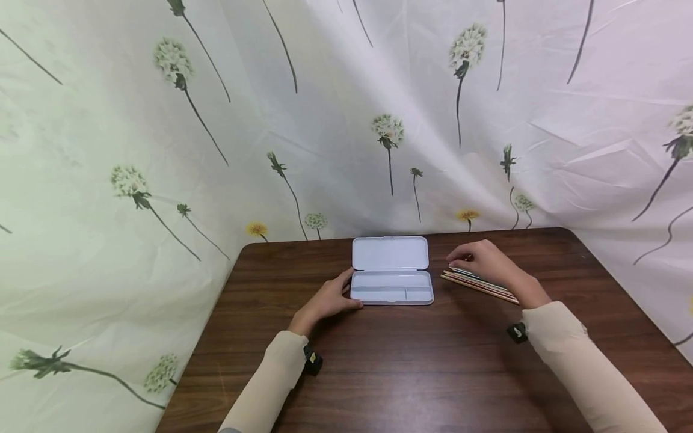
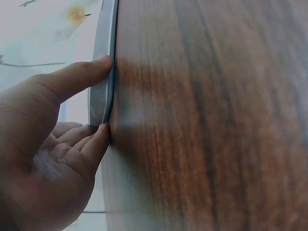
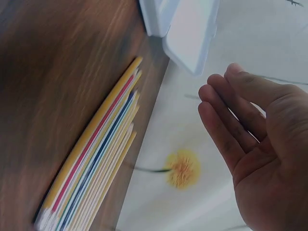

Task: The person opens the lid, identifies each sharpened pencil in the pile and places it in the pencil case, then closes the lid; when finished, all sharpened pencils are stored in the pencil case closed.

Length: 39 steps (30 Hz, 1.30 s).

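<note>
A white pencil case lies on the table with its lid raised at the back; its inside has a long divider and a small cross wall. My left hand holds the case's left end, thumb at the front side and fingers round the corner. Several pencils lie in a slanted bundle to the right of the case, some yellow, others red, blue and pale in the right wrist view. Above the bundle hangs my right hand, its fingers loosely bent with nothing between them.
The dark wooden table runs up to a white curtain printed with dandelions, close behind the lid. A small black device is strapped at the left wrist, another black device at the right.
</note>
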Available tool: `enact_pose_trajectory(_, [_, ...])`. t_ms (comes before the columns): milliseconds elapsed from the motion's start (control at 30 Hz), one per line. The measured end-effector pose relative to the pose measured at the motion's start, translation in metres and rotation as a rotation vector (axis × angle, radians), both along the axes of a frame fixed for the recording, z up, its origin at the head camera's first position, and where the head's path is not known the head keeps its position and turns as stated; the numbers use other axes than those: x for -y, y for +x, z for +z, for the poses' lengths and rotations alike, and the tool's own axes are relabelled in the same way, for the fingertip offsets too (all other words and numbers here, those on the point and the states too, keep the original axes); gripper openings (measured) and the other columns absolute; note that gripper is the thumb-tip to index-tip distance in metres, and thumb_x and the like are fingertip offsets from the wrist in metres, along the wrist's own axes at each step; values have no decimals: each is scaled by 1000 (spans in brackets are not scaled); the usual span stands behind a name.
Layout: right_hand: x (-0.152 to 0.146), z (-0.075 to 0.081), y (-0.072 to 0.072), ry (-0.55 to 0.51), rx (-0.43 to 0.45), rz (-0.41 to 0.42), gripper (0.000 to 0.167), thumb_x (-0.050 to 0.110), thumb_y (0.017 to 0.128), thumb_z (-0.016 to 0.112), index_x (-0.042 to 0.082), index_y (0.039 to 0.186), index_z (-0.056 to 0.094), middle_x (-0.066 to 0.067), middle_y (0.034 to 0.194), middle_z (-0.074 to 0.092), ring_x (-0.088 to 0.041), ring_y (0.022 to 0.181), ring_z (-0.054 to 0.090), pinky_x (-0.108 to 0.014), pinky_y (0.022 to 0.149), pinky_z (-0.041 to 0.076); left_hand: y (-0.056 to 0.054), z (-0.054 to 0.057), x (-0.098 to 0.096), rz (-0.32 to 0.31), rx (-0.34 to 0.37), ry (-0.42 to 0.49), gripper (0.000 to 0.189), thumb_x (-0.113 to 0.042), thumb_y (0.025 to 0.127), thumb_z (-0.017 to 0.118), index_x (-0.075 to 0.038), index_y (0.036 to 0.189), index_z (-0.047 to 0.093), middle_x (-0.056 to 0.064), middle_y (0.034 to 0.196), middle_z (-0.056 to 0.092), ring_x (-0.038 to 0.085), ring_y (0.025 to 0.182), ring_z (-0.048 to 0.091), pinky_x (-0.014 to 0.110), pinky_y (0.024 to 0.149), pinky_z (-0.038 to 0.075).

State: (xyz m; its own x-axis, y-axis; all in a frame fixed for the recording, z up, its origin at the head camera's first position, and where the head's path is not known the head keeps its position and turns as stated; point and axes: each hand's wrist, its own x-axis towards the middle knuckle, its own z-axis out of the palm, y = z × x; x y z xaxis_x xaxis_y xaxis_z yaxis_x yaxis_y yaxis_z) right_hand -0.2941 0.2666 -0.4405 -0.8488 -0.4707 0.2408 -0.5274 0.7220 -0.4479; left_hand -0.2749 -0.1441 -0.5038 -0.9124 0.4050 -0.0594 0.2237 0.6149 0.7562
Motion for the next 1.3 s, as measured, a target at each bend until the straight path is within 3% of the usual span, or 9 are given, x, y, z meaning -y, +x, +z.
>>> enact_pose_trajectory(600, [-59, -28, 29, 37, 36, -124, 12, 5, 98, 75, 8, 105, 84, -7, 101, 83, -23, 89, 77, -41, 74, 63, 0, 0, 1, -4, 12, -9, 100, -18, 92, 86, -8, 170, 25, 19, 174, 30, 35, 151, 48, 47, 122, 46])
enact_pose_trajectory(967, [-73, -53, 31, 58, 42, -167, 17, 0, 97, 73, 13, 96, 84, -2, 95, 82, -17, 88, 73, -42, 75, 59, 1, 0, 0, 4, 9, 18, 100, -20, 92, 87, -9, 170, 26, 18, 174, 32, 34, 152, 48, 48, 123, 45])
enact_pose_trajectory(1300, [-69, -65, 30, 76, -25, -157, 19, -7, 89, 73, 10, 92, 82, -4, 89, 78, -13, 79, 66, -37, 69, 57, 0, -1, 1, -11, 10, -3, 99, -19, 93, 85, -7, 170, 24, 20, 173, 31, 37, 150, 50, 48, 122, 46])
